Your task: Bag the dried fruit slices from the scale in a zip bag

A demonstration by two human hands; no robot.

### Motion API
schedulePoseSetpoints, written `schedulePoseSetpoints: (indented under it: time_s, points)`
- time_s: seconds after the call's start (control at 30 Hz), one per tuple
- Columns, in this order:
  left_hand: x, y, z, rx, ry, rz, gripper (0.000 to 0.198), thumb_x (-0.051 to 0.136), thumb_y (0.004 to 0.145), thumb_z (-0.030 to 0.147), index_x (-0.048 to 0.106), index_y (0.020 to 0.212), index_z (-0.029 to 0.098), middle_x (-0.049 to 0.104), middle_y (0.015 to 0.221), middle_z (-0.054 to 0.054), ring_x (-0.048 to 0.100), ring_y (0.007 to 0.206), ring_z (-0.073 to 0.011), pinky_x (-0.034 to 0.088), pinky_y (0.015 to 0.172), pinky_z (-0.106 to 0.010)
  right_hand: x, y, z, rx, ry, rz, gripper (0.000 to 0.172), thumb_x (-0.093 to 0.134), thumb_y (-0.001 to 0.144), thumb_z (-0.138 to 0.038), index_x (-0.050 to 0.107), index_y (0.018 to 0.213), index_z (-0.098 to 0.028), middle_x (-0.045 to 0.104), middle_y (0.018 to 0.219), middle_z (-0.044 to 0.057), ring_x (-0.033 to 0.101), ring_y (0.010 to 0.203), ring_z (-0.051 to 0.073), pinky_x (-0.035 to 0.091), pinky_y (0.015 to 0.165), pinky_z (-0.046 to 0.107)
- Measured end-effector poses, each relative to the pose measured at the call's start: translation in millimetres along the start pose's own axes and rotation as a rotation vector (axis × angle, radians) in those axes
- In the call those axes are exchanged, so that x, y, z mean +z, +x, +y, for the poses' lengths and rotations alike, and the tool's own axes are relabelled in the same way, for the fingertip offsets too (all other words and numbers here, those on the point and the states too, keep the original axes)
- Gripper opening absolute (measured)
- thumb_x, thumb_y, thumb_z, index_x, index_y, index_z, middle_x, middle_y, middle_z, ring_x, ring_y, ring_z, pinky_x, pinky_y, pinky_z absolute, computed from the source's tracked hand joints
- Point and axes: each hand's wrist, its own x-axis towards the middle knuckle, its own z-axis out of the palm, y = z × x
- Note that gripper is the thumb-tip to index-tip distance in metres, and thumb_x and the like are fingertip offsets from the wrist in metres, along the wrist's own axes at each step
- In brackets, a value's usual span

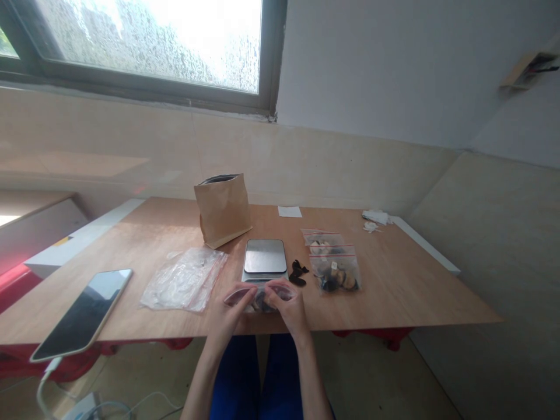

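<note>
Both hands pinch the top edge of a clear zip bag [261, 303] at the table's front edge. Dark and pale pieces show inside it. My left hand [236, 300] grips the bag's left side, and my right hand [287, 298] its right side, thumbs toward the middle. Just beyond my hands is a kitchen scale [265, 256] with a bare metal plate. To the right of the scale lie a few loose dark, wrinkled dried pieces [298, 273]. Further right, filled zip bags [336, 274] overlap, holding similar dark and tan dried pieces.
A brown paper pouch [224, 210] stands with its top open behind the scale. Flat clear bags [184, 279] lie left, beside a phone [83, 315] on a cable. A white paper [289, 212] and crumpled white scraps [375, 219] are at the back.
</note>
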Motion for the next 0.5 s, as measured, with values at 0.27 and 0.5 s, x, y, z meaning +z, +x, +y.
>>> schedulePoseSetpoints:
  time_s: [0.27, 0.5]
  points:
    - [0.0, -1.4, -7.0, -0.029, -0.034, 0.015, 0.025, 0.065, 0.069, 0.041, 0.068, 0.077, 0.017, 0.070, 0.081, -0.006, 0.065, 0.080, -0.0211, 0.051, 0.073, -0.030, 3.4, -0.8, 1.1, 0.014, 0.017, 0.017, 0.015, 0.068, 0.070, -0.032, 0.064, 0.069, -0.018, 0.062, 0.066, 0.000, 0.058, 0.063, 0.013, 0.048, 0.060, 0.024]
    - [2.8, -2.2, -5.2, -0.013, -0.039, 0.026, 0.023, 0.065, 0.070, 0.040, 0.068, 0.075, 0.017, 0.070, 0.079, -0.005, 0.065, 0.079, -0.0205, 0.051, 0.073, -0.029, 5.0, -1.5, -0.7, -0.038, -0.023, 0.076, 0.013, 0.066, 0.071, -0.029, 0.064, 0.068, -0.017, 0.063, 0.066, 0.001, 0.059, 0.064, 0.014, 0.048, 0.061, 0.024]
